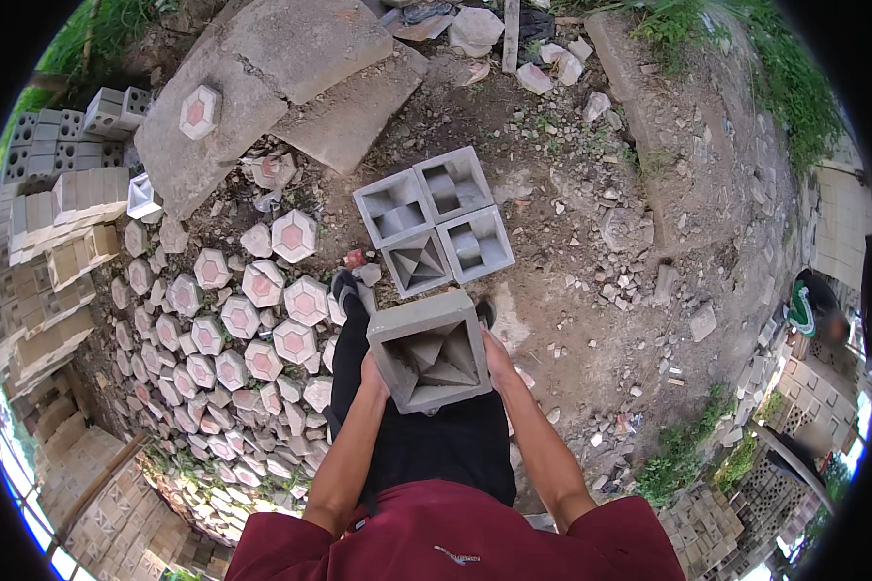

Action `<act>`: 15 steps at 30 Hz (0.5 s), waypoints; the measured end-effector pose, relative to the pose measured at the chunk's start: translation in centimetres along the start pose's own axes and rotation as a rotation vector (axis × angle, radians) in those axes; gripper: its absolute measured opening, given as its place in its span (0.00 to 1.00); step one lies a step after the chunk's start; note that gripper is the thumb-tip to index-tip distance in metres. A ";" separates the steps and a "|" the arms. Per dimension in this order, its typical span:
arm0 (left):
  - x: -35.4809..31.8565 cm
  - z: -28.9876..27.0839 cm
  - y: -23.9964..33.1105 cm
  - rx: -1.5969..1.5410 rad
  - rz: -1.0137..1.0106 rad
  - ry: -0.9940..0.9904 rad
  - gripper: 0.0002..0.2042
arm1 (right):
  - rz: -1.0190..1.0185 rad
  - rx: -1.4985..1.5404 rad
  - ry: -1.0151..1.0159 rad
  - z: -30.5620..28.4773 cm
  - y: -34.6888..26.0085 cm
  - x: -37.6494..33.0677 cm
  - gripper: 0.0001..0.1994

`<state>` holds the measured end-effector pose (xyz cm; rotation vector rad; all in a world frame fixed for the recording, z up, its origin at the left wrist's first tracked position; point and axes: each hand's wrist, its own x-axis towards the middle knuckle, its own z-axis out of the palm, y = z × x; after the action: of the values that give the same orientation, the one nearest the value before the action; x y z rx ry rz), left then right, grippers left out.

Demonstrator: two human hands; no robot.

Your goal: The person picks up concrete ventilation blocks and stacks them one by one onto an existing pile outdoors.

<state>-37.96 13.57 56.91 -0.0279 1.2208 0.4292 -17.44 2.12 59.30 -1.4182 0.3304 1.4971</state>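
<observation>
A square grey concrete block with a pyramid-like recess is held in front of my body. My left hand is closed on its left side, and my right hand grips its right side; some fingers are hidden behind the block. On the ground just beyond my feet, several similar blocks sit close together in a square cluster. The nearest of these, a block with a pyramid pattern, lies just past the held one. Beside it is a block with a stepped opening.
Hexagonal pavers with reddish centres cover the ground to my left. Broken concrete slabs lie at the far left. Block stacks line the left edge. Rubble is scattered to the right, where people show at the rim.
</observation>
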 end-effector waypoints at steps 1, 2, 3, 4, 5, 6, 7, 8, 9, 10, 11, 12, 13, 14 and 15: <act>2.0 -0.6 0.5 0.003 -0.036 0.011 0.20 | -0.018 -0.011 0.033 0.2 1.0 1.8 0.23; 4.2 -1.7 0.7 -0.012 -0.051 0.028 0.20 | 0.004 -0.022 0.043 0.0 2.4 4.1 0.23; 6.4 -2.8 0.6 0.017 -0.072 0.058 0.19 | 0.046 0.025 0.070 -0.3 3.6 6.5 0.22; 9.6 -3.9 1.1 0.054 -0.084 0.081 0.19 | 0.077 0.080 0.090 -0.1 4.8 9.6 0.22; 12.7 -5.0 1.3 0.092 -0.097 0.104 0.18 | 0.060 0.047 0.145 -0.2 6.1 12.1 0.21; 15.7 -6.0 1.1 0.085 -0.105 0.117 0.18 | 0.075 0.042 0.150 -0.8 7.1 14.9 0.21; 19.0 -7.8 0.5 0.153 -0.071 0.151 0.18 | 0.085 0.035 0.173 -1.4 8.5 17.9 0.21; 21.7 -9.1 0.3 0.222 -0.039 0.183 0.19 | 0.093 0.029 0.197 -1.5 9.3 20.5 0.21; 24.6 -10.5 0.3 0.197 -0.066 0.201 0.19 | 0.098 -0.012 0.221 -1.6 10.2 23.0 0.22; 27.5 -12.6 0.1 0.107 -0.059 0.176 0.19 | 0.117 -0.014 0.225 -1.3 10.9 25.5 0.22; 29.9 -12.8 -0.3 0.118 -0.060 0.185 0.19 | 0.033 -0.100 0.271 -1.6 11.5 27.8 0.22; 31.7 -12.9 -0.4 0.131 -0.057 0.200 0.19 | -0.044 -0.186 0.310 -1.9 12.0 29.7 0.22; 33.4 -14.0 -0.3 0.132 -0.038 0.195 0.19 | -0.017 -0.183 0.311 -1.7 12.5 31.3 0.22; 34.9 -14.9 -0.2 0.134 -0.019 0.189 0.19 | -0.043 -0.194 0.288 -1.6 12.7 32.9 0.22; 36.1 -14.6 -0.4 0.135 -0.014 0.200 0.19 | -0.075 -0.205 0.276 -2.2 12.8 34.3 0.22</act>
<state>-41.12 20.53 18.67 0.0376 1.4434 0.3364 -19.49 10.45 23.67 -1.7878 0.2942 1.3039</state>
